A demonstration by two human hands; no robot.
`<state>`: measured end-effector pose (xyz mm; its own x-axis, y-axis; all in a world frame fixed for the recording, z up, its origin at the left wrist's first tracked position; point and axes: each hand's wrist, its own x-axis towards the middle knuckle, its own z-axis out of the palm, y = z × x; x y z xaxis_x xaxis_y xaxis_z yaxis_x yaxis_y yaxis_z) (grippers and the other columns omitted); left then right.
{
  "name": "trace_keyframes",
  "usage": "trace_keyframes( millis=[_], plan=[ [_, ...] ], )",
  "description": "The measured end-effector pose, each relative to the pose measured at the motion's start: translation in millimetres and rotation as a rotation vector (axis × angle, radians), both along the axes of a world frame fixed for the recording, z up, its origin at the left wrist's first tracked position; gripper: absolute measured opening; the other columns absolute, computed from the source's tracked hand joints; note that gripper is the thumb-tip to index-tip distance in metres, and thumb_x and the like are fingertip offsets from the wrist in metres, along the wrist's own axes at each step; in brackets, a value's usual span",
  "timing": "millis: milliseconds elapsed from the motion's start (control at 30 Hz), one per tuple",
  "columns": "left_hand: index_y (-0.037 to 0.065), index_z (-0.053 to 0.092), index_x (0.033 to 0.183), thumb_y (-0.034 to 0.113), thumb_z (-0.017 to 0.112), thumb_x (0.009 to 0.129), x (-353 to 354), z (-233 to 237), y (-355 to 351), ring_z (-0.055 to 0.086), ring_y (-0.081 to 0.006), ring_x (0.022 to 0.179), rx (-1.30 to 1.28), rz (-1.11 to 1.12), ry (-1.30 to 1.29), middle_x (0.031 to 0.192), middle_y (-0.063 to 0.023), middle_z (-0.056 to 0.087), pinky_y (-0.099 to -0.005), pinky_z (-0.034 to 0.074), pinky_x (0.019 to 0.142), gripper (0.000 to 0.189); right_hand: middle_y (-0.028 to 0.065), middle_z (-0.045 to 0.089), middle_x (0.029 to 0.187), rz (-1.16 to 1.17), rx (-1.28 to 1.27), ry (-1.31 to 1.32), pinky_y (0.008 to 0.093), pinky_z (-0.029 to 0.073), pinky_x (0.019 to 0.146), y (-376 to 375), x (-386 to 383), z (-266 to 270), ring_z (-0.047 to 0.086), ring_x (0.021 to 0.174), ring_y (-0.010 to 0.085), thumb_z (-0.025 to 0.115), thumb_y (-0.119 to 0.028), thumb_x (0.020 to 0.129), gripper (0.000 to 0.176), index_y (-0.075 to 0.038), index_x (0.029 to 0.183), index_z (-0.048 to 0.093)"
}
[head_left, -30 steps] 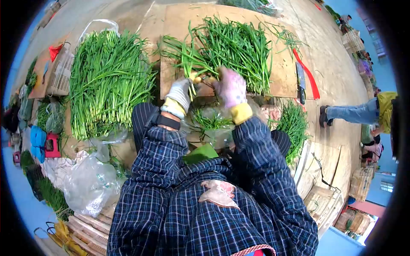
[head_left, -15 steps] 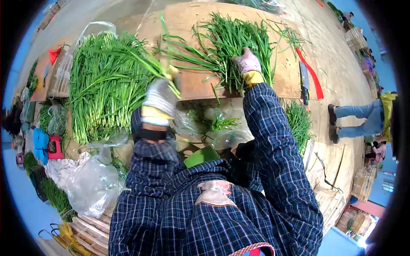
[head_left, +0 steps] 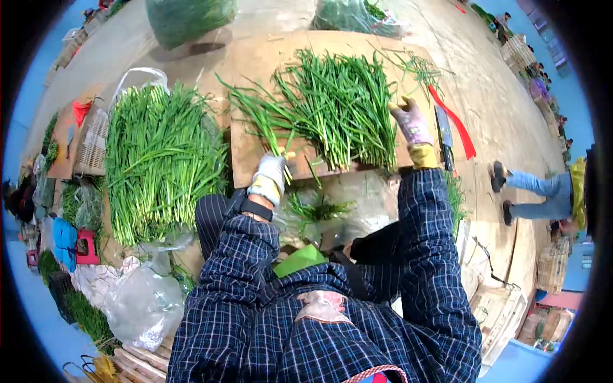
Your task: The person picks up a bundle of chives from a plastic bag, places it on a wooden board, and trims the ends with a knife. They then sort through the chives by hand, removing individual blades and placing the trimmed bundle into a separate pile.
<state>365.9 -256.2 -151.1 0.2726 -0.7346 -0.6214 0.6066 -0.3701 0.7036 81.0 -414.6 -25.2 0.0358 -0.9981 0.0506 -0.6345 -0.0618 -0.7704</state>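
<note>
head view, left hand pinching chive bunch, right hand spread beside chive pile on board

Our left hand closes round a bunch of stalks, hiding its own fingertips and the stalk ends. We cannot tell whether our right hand grips the pile of greens or only rests against it. The top edge cuts off two bags. The person shows only as legs; the far figures are too small to make out.
</note>
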Motion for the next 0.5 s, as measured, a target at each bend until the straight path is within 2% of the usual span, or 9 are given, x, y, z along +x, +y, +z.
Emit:
trace_keyframes(
  millis=[67,133,167,200,267,333,400,467,500],
  plan=[
    [0.006,0.047,0.114,0.004,0.049,0.087,-8.0,23.1,7.6,0.057,-0.0218,0.067,-0.103,0.060,0.079,0.092,-0.0098,0.062,-0.0349,0.048,0.060,0.026,0.0115,0.065,0.094,0.020,-0.070,0.033,0.0293,0.048,0.072,-2.3,-5.1,0.7,0.061,0.081,0.0181,0.071,-0.029,0.077,0.053,0.004,0.114,0.052],
    [0.006,0.046,0.119,0.005,0.050,0.087,-13.5,42.8,15.7,0.057,-0.0189,0.071,-0.245,0.054,0.134,0.096,-0.0091,0.063,-0.0335,0.050,0.065,0.032,0.0123,0.065,0.096,0.192,0.263,-0.371,0.0286,0.048,0.074,31.0,14.7,18.1,0.061,0.086,0.0172,0.071,-0.031,0.077,0.051,0.003,0.111,0.055],
    [0.006,0.048,0.118,0.005,0.051,0.086,-24.9,62.3,22.6,0.058,-0.0194,0.072,-0.308,0.066,0.151,0.096,-0.0088,0.063,-0.0337,0.050,0.065,0.031,0.0117,0.065,0.095,0.428,0.137,-0.412,0.0285,0.048,0.074,58.8,24.4,13.0,0.061,0.086,0.0170,0.070,-0.031,0.077,0.049,0.002,0.111,0.056],
    [0.006,0.050,0.116,0.005,0.052,0.085,-37.2,77.5,27.3,0.058,-0.0199,0.073,-0.381,0.083,0.158,0.096,-0.0086,0.063,-0.0338,0.049,0.065,0.031,0.0110,0.064,0.094,0.531,0.212,-0.347,0.0285,0.048,0.074,77.9,45.1,14.0,0.060,0.086,0.0164,0.070,-0.030,0.078,0.048,0.002,0.111,0.056],
    [0.006,0.054,0.111,0.005,0.053,0.084,-52.8,71.0,25.5,0.059,-0.0202,0.079,-0.309,-0.102,-0.412,0.093,-0.0075,0.062,-0.0319,0.048,0.068,0.028,0.0095,0.064,0.094,0.594,0.547,-0.092,0.0284,0.047,0.074,108.2,87.7,21.7,0.059,0.086,0.0149,0.070,-0.028,0.078,0.047,0.001,0.112,0.056],
    [0.005,0.056,0.109,0.006,0.051,0.084,-82.0,30.0,20.6,0.059,-0.0220,0.086,-0.385,0.024,-0.527,0.093,-0.0102,0.062,-0.0309,0.047,0.073,0.025,0.0085,0.064,0.094,0.582,0.357,-0.282,0.0280,0.047,0.072,113.3,110.0,-50.9,0.058,0.083,0.0137,0.070,-0.025,0.078,0.046,0.000,0.113,0.055],
    [0.003,0.052,0.111,0.017,0.053,0.083,-89.5,23.8,16.9,0.059,-0.0367,0.091,0.004,-0.437,-0.880,0.098,-0.0213,0.061,-0.0394,0.047,0.077,0.031,0.0084,0.063,0.094,0.454,0.351,-0.281,0.0275,0.047,0.072,123.4,118.8,-24.2,0.058,0.083,0.0134,0.068,-0.021,0.079,0.042,0.000,0.113,0.054],
    [-0.001,0.050,0.115,0.018,0.053,0.084,-93.2,89.3,33.2,0.057,-0.0326,0.097,-0.144,-0.399,-0.867,0.107,-0.0219,0.059,-0.0369,0.045,0.084,0.037,0.0089,0.061,0.087,0.341,0.278,-0.848,0.0271,0.046,0.071,111.0,110.2,-67.9,0.056,0.080,0.0139,0.060,-0.013,0.085,0.027,0.001,0.107,0.056],
    [0.000,0.047,0.121,0.021,0.057,0.082,-91.2,95.5,27.7,0.056,-0.0343,0.100,-0.102,-0.545,-0.950,0.110,-0.0220,0.058,-0.0382,0.044,0.085,0.045,0.0089,0.061,0.085,0.333,0.146,-0.745,0.0269,0.046,0.067,108.5,103.1,-61.2,0.056,0.077,0.0140,0.059,-0.015,0.085,0.025,0.001,0.105,0.056]
  ],
)
